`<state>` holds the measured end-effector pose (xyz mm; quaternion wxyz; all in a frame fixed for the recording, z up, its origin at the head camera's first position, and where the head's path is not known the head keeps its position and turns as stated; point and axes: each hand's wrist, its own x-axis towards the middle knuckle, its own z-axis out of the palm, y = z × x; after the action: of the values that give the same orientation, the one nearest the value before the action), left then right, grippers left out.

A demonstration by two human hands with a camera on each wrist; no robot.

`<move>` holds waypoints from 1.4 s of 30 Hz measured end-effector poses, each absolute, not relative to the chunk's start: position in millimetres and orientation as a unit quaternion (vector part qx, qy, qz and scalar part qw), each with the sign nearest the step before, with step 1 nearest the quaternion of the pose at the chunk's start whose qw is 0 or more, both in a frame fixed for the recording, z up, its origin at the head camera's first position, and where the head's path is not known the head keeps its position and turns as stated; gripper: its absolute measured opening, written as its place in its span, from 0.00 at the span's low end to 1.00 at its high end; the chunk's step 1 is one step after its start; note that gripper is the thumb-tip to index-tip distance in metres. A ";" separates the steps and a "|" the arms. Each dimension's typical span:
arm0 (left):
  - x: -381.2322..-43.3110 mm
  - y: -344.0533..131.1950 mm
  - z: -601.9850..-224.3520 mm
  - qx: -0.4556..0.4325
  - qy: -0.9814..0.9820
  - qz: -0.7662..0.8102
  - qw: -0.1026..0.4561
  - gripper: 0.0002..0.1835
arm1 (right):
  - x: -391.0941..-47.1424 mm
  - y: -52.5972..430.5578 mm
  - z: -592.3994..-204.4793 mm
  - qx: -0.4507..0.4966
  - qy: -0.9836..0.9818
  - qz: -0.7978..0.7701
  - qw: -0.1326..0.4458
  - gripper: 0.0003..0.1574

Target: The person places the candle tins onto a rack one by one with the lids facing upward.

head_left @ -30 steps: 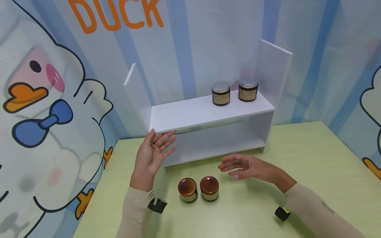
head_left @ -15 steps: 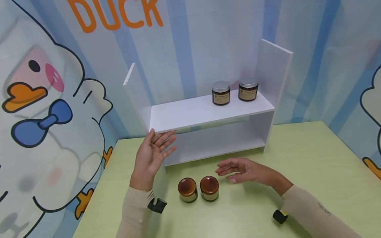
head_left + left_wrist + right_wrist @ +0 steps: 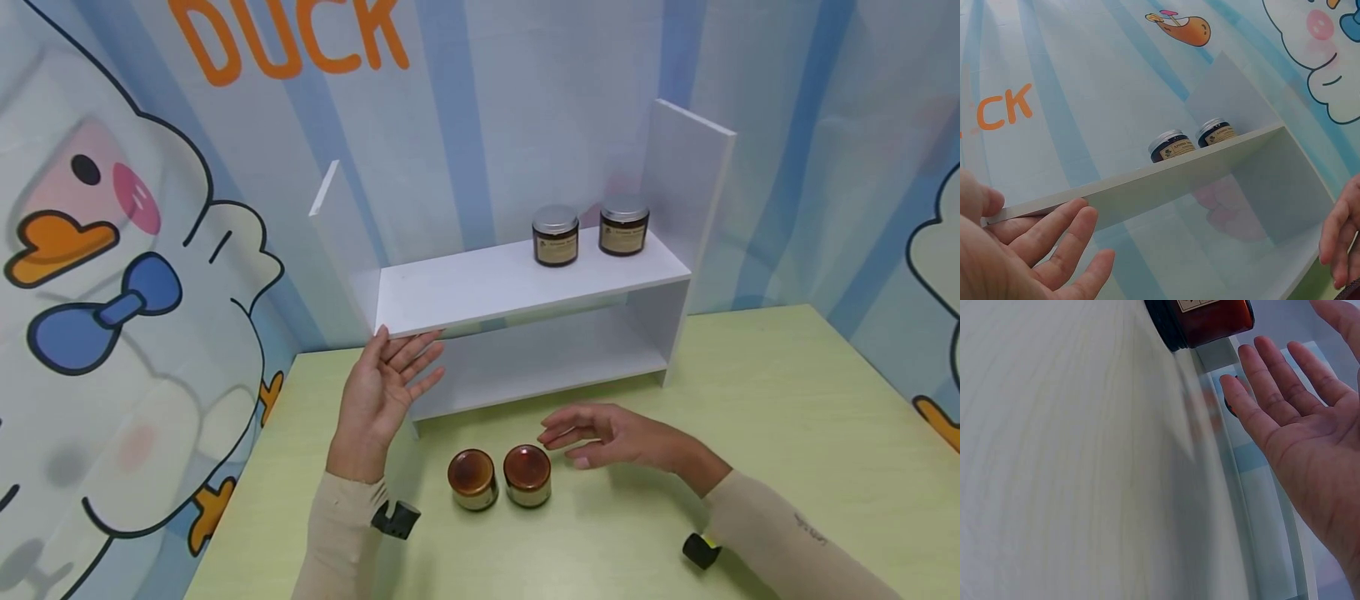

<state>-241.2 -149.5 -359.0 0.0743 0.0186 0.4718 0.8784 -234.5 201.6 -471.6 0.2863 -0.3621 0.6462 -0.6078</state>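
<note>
My left hand [image 3: 372, 406] grips the front left corner of the white shelf's [image 3: 465, 293] upper board, thumb over the edge and fingers [image 3: 1054, 228] spread beneath. Two amber glass jars [image 3: 472, 479] with pale labels stand side by side on the table, bases up. To the right of them my right hand [image 3: 633, 437] hovers palm inward, loosely bent and holding nothing. Its fingertips are close to the right-hand amber jar [image 3: 527, 473]. That jar shows in the right wrist view with its dark lid [image 3: 1163, 325] toward the table. Up on the shelf's right half are two lidded jars [image 3: 556, 237].
The shelf has tall side panels [image 3: 690, 179] and a lower board [image 3: 547, 354] behind the amber jars. It stands on a pale green table [image 3: 787, 400], in front of a blue striped backdrop [image 3: 525, 100] with a duck print.
My right hand has drifted left and slightly toward me, closer to the right-hand amber jar. The left hand, the shelf and all the jars stay put.
</note>
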 end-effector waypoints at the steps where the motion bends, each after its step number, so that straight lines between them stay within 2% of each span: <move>1: -241.0 -149.5 -358.9 0.019 0.472 0.878 0.074 0.30 | -234.5 201.1 -472.1 -0.362 0.647 -0.607 0.287 0.35; 42: -239.5 -149.4 -357.7 0.018 0.469 0.880 0.077 0.30 | -232.0 189.6 -479.4 -0.362 0.643 -0.607 0.295 0.34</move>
<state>-239.5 -149.4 -357.7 0.0766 0.0183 0.4687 0.8798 -232.0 189.6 -479.4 0.2952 -0.3621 0.6432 -0.6067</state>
